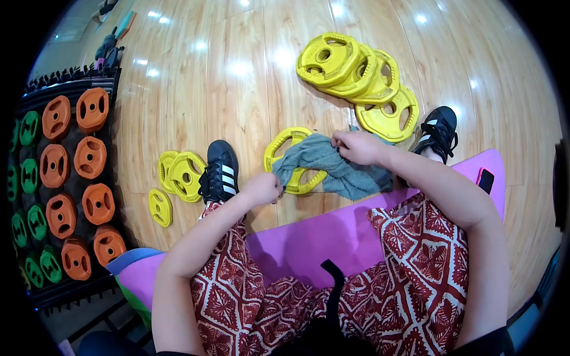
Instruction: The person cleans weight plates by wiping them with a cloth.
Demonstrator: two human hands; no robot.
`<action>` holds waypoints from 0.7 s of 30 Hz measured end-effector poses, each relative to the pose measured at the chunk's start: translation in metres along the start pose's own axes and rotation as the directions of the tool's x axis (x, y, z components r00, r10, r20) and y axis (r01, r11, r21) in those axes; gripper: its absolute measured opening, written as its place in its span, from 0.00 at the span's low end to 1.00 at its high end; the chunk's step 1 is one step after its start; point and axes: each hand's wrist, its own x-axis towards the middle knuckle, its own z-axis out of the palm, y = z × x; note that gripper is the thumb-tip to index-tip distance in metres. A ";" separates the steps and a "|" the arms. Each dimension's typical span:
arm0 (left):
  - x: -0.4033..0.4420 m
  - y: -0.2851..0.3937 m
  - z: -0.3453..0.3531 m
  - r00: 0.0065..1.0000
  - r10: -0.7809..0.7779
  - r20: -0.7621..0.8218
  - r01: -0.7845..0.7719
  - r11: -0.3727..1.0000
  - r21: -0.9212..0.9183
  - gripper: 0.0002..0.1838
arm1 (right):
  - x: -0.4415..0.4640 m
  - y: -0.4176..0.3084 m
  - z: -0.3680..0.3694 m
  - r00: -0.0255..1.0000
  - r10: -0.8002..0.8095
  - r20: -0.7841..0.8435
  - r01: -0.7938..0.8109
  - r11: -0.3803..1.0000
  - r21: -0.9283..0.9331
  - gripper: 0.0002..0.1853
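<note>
A grey-green cloth [350,172] is stretched between my two hands and lies partly over a yellow weight plate [274,145] on the wooden floor. My left hand [263,188] is closed on the cloth's left end, beside the plate's lower left rim. Higher up and to the right, my right hand [358,147] pinches a fold of the same cloth. The cloth hides the middle and right side of the plate. Its loose right part hangs down near the edge of the pink mat [314,237].
Several yellow plates [328,56] lie overlapped ahead to the right; a few smaller yellow ones [187,177] sit left of my left shoe [221,169]. A rack of orange plates [90,157] and green plates stands at left. A phone [485,180] rests on the mat at right.
</note>
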 end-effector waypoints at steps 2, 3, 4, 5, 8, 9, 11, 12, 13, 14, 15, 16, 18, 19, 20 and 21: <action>-0.004 0.003 -0.006 0.999 -0.042 -0.020 0.041 0.999 -0.011 0.11 | 0.000 0.000 0.000 1.000 -0.006 -0.007 0.006 1.000 0.004 0.12; -0.004 0.004 -0.005 0.999 -0.039 -0.019 0.039 0.999 -0.008 0.11 | -0.001 0.000 -0.001 1.000 -0.005 -0.005 0.005 1.000 0.002 0.12; -0.004 0.006 -0.003 0.999 0.003 -0.041 -0.002 1.000 0.022 0.11 | -0.001 -0.001 -0.001 1.000 -0.004 -0.001 0.004 1.000 -0.001 0.12; -0.003 0.009 -0.001 0.997 0.044 -0.062 -0.041 0.998 0.052 0.11 | -0.001 -0.001 -0.002 1.000 -0.004 -0.001 0.004 1.000 0.000 0.12; 0.006 0.012 0.010 0.997 0.072 -0.022 -0.073 0.997 -0.016 0.12 | 0.000 -0.003 -0.001 1.000 0.009 -0.008 -0.009 1.000 -0.004 0.11; 0.005 0.015 0.011 0.997 0.073 -0.021 -0.073 0.997 -0.021 0.12 | 0.000 -0.002 0.000 1.000 0.014 -0.004 -0.014 1.000 -0.004 0.11; 0.002 0.019 0.009 0.998 -0.018 -0.052 0.013 0.995 -0.101 0.12 | 0.000 -0.001 0.000 1.000 0.015 0.003 -0.015 1.000 -0.007 0.11; 0.002 0.017 0.009 0.998 -0.021 -0.054 0.016 0.995 -0.103 0.12 | 0.001 -0.001 0.001 1.000 0.015 0.000 -0.015 1.000 -0.007 0.11; 0.003 0.012 0.010 0.999 -0.017 -0.049 0.010 0.991 -0.130 0.11 | 0.002 -0.001 0.001 1.000 0.015 -0.005 -0.015 1.000 -0.006 0.11; 0.004 0.009 0.010 0.999 -0.011 -0.043 0.004 0.988 -0.156 0.11 | 0.002 -0.001 0.001 1.000 0.013 -0.005 -0.013 1.000 -0.006 0.11; 0.005 0.007 0.010 0.999 -0.012 -0.044 0.005 0.988 -0.157 0.11 | 0.002 0.000 0.001 1.000 0.008 -0.004 -0.008 1.000 -0.010 0.11; 0.006 0.004 0.009 0.999 -0.024 -0.034 0.018 0.988 -0.153 0.10 | 0.001 0.000 0.001 1.000 0.004 -0.005 -0.004 1.000 -0.014 0.10; 0.007 -0.001 0.008 0.999 -0.034 -0.023 0.031 0.989 -0.147 0.10 | 0.001 0.000 0.001 1.000 -0.002 -0.006 0.002 1.000 -0.009 0.11; 0.007 -0.004 0.007 0.999 -0.023 -0.029 0.019 0.993 -0.118 0.10 | 0.001 0.001 0.001 1.000 -0.007 -0.006 0.007 1.000 -0.003 0.11; 0.008 -0.006 0.008 0.999 -0.011 -0.035 0.008 0.996 -0.089 0.09 | 0.001 0.001 0.001 1.000 -0.006 -0.007 0.006 1.000 -0.002 0.11; 0.007 -0.004 0.006 0.999 -0.010 -0.034 0.007 0.996 -0.087 0.09 | 0.000 0.000 0.000 1.000 -0.003 -0.004 0.003 1.000 -0.004 0.11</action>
